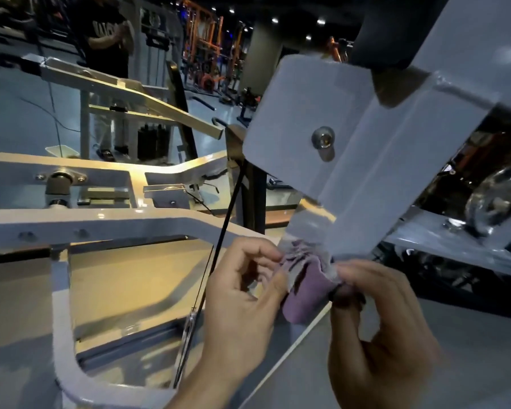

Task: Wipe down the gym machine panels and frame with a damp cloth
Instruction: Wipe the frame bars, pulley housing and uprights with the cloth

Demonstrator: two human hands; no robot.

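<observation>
A bunched purple cloth sits between both hands, just under the lower edge of a white metal panel with a round bolt. My left hand pinches the cloth's left side with curled fingers. My right hand pinches its right side between thumb and fingers. The cloth's top folds touch the panel's bottom corner. The white tubular frame of the machine runs across the left, below and behind my hands.
A black cable runs diagonally down just left of my left hand. A chrome pulley sits in the open frame at right. A person stands at the back left among other machines and orange racks.
</observation>
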